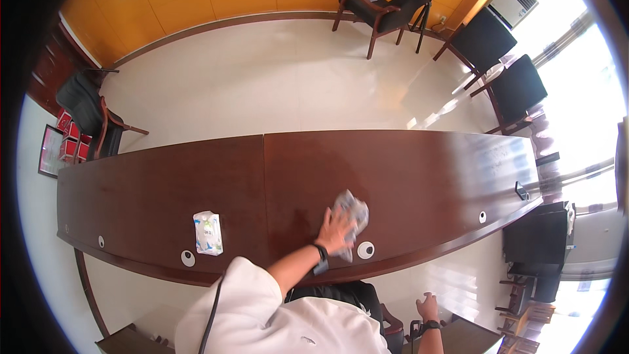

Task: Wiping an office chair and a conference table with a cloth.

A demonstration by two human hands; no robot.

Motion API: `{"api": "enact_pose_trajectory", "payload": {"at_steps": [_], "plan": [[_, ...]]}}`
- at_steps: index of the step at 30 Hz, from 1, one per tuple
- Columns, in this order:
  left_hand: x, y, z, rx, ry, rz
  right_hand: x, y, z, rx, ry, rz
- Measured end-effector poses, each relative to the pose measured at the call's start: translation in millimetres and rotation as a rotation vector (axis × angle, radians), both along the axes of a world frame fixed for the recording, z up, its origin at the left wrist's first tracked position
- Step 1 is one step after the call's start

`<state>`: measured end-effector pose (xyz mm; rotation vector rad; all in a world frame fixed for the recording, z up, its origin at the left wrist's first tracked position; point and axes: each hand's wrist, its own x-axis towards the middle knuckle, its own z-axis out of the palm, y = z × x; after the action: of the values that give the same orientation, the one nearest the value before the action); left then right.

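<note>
The long brown table (196, 187) fills the middle of the room. On it, right of the seam, lies the grey cloth (357, 213), the left hand (335, 231) spread over it, pressing, not clenched. Wiping looks underway; how much remains I can't tell. The white packet (208, 233) sits leftward. The right hand (428, 306), its grip released, hangs clear.

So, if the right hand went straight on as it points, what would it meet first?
Probably the near edge of the brown desk, though the height of the right hand is unclear.
</note>
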<state>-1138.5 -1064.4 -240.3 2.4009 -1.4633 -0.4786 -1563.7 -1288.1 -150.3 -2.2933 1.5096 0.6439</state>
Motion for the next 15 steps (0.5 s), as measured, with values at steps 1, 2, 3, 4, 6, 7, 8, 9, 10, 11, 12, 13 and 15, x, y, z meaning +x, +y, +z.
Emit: {"api": "enact_pose_trajectory", "payload": {"at_steps": [1,2,3,4,6,7,8,9,10,11,12,13,15], "plan": [[-23.4,11.8,-1.0,0.017,-0.021,-0.084,5.0,-1.7,-1.0,0.021,0.084,0.015],[-41.1,19.2,-0.5,0.032,-0.042,-0.17,14.6,-1.3,-2.1,0.021,0.077,0.015],[-49.3,33.9,-1.1,0.021,-0.071,-0.189,26.5,3.7,-5.5,0.047,0.08,0.037],[-51.2,57.1,-2.1,0.016,-0.096,-0.2,36.1,7.5,-8.2,0.077,0.085,0.067],[-31.2,104.5,9.6,0.07,-0.08,-0.216,50.7,11.5,-14.9,0.067,0.001,0.104],[-17.5,136.9,11.6,0.094,-0.101,-0.227,61.2,13.9,-15.7,0.065,-0.103,0.148],[-0.3,166.6,19.8,0.132,-0.083,-0.257,75.4,15.7,-13.1,0.057,-0.209,0.187],[15.9,201.6,19.1,0.123,-0.086,-0.265,94.7,23.3,-1.8,0.073,-0.214,0.182],[31.9,226.2,27.8,0.181,-0.092,-0.273,99.1,26.7,-1.0,0.072,-0.213,0.184],[45.8,248.5,33.8,0.222,-0.102,-0.23,102.6,28.7,-2.9,0.07,-0.256,0.186],[59.0,262.4,39.6,0.275,-0.137,-0.194,105.0,30.9,-3.9,0.065,-0.297,0.184],[70.4,274.8,33.4,0.289,-0.166,-0.119,103.9,32.9,-4.9,0.066,-0.296,0.184],[86.9,280.9,20.1,0.276,-0.188,0.038,92.7,34.6,-12.7,0.067,-0.29,0.208]]}}
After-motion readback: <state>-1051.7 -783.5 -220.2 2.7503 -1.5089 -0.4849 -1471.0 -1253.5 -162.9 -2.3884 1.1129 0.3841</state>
